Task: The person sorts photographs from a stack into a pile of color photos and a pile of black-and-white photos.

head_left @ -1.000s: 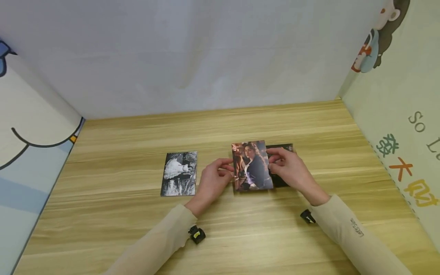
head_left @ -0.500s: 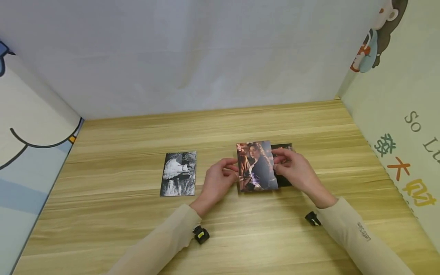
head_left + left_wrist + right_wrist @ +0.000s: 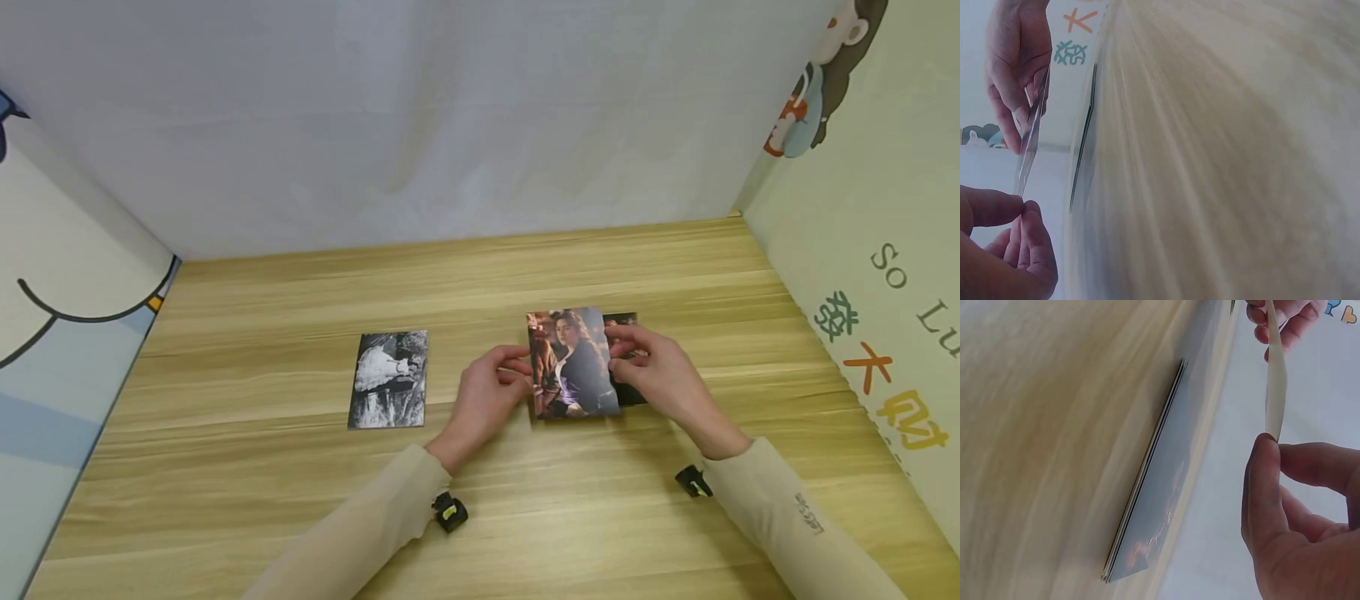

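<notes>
A colour photo card point(image 3: 573, 367), printed with a person in a dark jacket, is held up between both hands. My left hand point(image 3: 489, 392) pinches its left edge, and my right hand point(image 3: 656, 375) pinches its right edge between thumb and fingers. Both wrist views show the held card point(image 3: 1277, 394) nearly edge-on, raised off the table. Under it and to its right lies a stack of dark photo cards point(image 3: 628, 392), partly hidden in the head view. Seen from the right wrist, this stack point(image 3: 1150, 494) is several cards thick, with a glossy top.
On the table point(image 3: 300, 500), left of my hands, lies a black-and-white photo card point(image 3: 388, 379) with a white dress printed on it. A pale cloth wall point(image 3: 450, 125) stands behind, and printed panels point(image 3: 847, 250) flank the table on both sides.
Both hands have shifted right together with the held card, which now covers more of the dark stack. The black-and-white card stays where it was on the table.
</notes>
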Available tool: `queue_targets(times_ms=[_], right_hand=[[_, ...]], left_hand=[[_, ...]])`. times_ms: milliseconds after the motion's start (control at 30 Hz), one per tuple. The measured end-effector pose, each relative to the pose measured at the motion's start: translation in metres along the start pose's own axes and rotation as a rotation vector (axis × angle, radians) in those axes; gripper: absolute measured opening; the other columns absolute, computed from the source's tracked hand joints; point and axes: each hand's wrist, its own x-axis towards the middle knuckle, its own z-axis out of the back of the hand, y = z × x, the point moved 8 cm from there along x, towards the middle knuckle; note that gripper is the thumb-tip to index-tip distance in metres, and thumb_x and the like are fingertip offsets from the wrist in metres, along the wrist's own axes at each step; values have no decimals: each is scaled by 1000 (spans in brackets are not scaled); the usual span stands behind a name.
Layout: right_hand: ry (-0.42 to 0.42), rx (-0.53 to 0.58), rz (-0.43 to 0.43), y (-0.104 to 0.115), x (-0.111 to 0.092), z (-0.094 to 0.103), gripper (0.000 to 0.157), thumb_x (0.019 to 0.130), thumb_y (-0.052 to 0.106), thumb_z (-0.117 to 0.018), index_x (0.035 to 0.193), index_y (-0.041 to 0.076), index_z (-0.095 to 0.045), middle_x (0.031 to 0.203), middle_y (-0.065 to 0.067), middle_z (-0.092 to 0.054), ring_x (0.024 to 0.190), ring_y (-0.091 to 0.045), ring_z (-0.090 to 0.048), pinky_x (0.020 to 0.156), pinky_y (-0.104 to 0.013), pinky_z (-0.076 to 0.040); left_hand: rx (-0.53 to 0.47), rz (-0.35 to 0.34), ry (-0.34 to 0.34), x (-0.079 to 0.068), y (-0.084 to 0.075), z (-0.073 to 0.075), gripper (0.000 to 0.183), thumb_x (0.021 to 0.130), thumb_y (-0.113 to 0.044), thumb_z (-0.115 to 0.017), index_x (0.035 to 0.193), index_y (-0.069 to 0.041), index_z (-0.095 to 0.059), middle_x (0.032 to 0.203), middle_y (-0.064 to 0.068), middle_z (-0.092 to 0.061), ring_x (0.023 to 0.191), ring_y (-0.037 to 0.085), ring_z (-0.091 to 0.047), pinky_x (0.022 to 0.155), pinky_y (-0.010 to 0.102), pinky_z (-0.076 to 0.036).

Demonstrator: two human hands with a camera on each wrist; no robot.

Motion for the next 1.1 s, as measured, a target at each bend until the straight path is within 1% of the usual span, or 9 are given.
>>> queue_targets(times_ms=[167,267,467,667,800,833,933,1033,1100], right_hand=[[-23,-24,5,-4,-1,5,54,91,-3,-59,145,-4,-54,118,-22,-65,108,-36,-67,84,-29,-56],[-36,-20,12,-6,-2,8,53,92,-4,-59,145,-5,-55,117,-22,-66,108,-36,-66,86,-26,-55],[-40,2,3,-8,-3,13,53,93,-3,-59,146,-5,-54,115,-22,-65,107,-36,-67,79,-18,-54],[-46,-1,5,-11,-3,17,51,94,-4,-59,144,-7,-54,113,-23,-65,105,-37,-69,76,-18,-55],[-45,-16,-6,-14,-3,20,51,94,-2,-58,145,-5,-55,114,-23,-65,104,-37,-70,71,-19,-54],[-43,-20,-9,-15,-3,21,51,94,-1,-59,145,-5,-54,115,-23,-65,103,-35,-71,69,-20,-54],[-37,-28,-20,-19,-2,23,52,94,0,-59,146,-4,-54,116,-22,-65,95,-25,-71,63,-23,-53],[-33,-27,-23,-20,-1,24,53,94,0,-59,146,-4,-53,116,-22,-63,85,-15,-68,59,-25,-52],[-31,-25,-28,-21,-1,25,53,94,-1,-59,146,-4,-53,115,-22,-63,80,-13,-67,58,-26,-51]], left_hand=[[-9,0,9,3,-1,-6,42,87,7,-70,129,3,-66,104,13,-73,92,25,-73,81,29,-60],[-10,-1,14,5,-2,-9,43,86,7,-70,129,3,-66,104,12,-73,92,24,-72,81,29,-60],[-17,-7,20,8,-3,-15,43,86,7,-68,129,1,-66,103,11,-73,92,23,-72,81,30,-60],[-25,-7,25,10,-2,-21,43,85,7,-68,128,2,-67,102,10,-74,89,20,-72,78,28,-59],[-28,-5,28,12,-2,-24,42,85,6,-69,127,2,-68,101,10,-74,88,19,-72,78,26,-59],[-28,-4,29,12,-2,-25,42,85,6,-69,127,2,-68,101,10,-74,88,19,-72,78,26,-59],[-29,-2,32,13,-2,-28,41,86,5,-70,127,3,-68,102,10,-74,89,20,-72,78,25,-59],[-31,2,36,13,-2,-30,42,86,5,-69,128,2,-68,102,9,-74,90,20,-73,78,25,-59],[-35,4,42,13,-3,-31,43,86,4,-69,129,2,-68,102,9,-75,91,19,-73,78,24,-58]])
